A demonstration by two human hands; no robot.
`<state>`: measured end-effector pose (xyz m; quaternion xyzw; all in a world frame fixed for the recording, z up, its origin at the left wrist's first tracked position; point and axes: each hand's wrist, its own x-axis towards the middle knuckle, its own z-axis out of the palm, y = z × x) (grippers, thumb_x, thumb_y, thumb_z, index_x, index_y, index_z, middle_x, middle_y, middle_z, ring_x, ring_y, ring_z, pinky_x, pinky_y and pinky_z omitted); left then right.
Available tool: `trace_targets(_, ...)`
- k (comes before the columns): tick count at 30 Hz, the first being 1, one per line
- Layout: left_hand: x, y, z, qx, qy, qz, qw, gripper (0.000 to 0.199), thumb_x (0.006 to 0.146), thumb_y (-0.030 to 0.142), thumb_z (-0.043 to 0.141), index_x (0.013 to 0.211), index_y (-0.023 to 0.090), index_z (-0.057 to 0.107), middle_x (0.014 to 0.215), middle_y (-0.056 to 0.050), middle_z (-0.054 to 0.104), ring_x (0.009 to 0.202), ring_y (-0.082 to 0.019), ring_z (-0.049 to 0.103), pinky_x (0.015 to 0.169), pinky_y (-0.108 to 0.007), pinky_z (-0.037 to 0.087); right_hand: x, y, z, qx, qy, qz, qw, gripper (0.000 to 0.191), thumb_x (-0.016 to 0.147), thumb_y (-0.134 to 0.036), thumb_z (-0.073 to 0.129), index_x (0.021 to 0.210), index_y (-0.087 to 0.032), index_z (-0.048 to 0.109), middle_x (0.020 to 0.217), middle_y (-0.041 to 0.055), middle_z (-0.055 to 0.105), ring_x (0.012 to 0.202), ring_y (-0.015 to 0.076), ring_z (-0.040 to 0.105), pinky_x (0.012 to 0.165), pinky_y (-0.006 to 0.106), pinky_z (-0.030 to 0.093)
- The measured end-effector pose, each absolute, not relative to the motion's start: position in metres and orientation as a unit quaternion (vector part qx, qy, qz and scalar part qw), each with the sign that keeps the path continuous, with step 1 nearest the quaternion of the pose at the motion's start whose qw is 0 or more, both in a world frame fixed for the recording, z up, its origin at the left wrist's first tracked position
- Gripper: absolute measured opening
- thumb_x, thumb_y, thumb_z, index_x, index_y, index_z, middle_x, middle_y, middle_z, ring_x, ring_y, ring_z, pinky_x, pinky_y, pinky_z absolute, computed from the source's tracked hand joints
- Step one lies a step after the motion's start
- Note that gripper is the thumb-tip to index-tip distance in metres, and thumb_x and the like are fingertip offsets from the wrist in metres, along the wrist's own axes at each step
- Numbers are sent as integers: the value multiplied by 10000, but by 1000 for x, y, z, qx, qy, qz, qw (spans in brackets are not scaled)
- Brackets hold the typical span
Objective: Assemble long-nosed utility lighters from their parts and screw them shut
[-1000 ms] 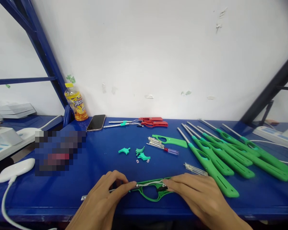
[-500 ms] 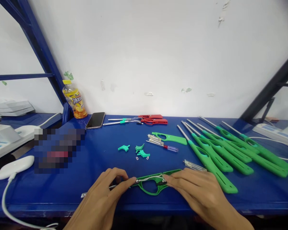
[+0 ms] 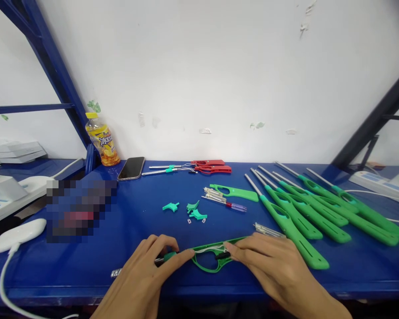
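Note:
A green lighter half-shell (image 3: pixel 210 266) lies between my hands near the table's front edge, with white wires and a small black part in it. My left hand (image 3: pixel 151 268) is closed on the shell's left end, thumb pressed at the wires, and a rod with a teal collar (image 3: pixel 169 255) shows under its fingers. Thumb and fingers of my right hand (image 3: pixel 272 261) pinch the handle side by the black part (image 3: pixel 222 255). Beyond them lie teal triggers (image 3: pixel 198 215) and small metal plates (image 3: pixel 189 221). A clear part (image 3: pixel 267 230) lies just behind my right hand.
Several green lighters (image 3: pixel 306 239) lie at the right. A green shell (image 3: pixel 241 193), a screwdriver (image 3: pixel 236 207) and red lighter parts (image 3: pixel 213 169) are further back. A phone (image 3: pixel 131 168), a bottle (image 3: pixel 103 139) and a white charger (image 3: pixel 19 235) are at the left.
My left thumb has shifted slightly right along the shell, and the teal collar now shows beneath my left fingers. My right hand has hardly moved.

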<state>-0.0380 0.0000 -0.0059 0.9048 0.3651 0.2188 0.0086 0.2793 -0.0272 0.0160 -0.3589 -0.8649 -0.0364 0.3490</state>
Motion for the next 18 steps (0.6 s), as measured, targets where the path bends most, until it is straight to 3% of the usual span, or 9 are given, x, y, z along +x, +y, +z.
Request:
trace_targets(6, -35, -4, -3, 901, 383, 204, 12, 898, 826, -112, 345, 1517, 436, 514, 1294, -29, 609, 1097, -200, 624, 1047, -421, 539, 279, -30, 17, -385, -866, -27, 317, 296, 1059, -82, 554, 1247, -247, 713, 1104, 3, 805, 860, 180, 737, 762, 320, 533)
trace_targets(9, -34, -4, 0, 900, 384, 204, 12, 901, 819, -122, 341, 1501, 434, 529, 1281, -31, 614, 1092, -199, 621, 1026, -406, 550, 275, -32, 18, -423, -848, -20, 320, 177, 1081, -231, 603, 1196, -289, 723, 1113, -30, 806, 927, 195, 756, 865, 349, 526)
trace_targets(12, -32, -4, 3, 901, 384, 203, 5, 892, 816, -118, 353, 1493, 430, 545, 1269, -35, 629, 1069, -202, 623, 994, -383, 565, 273, -31, 16, -449, -830, 2, 333, 119, 1072, -337, 643, 1148, -299, 726, 1074, -33, 799, 910, 199, 755, 876, 358, 513)
trace_targets(18, -34, 0, -2, 906, 365, 215, -9, 899, 798, -99, 374, 1510, 427, 532, 1248, -34, 645, 1025, -205, 638, 955, -377, 577, 275, -28, 10, -441, -836, 27, 325, 116, 1098, -263, 593, 1116, -291, 703, 1073, -31, 769, 935, 181, 731, 879, 333, 492)
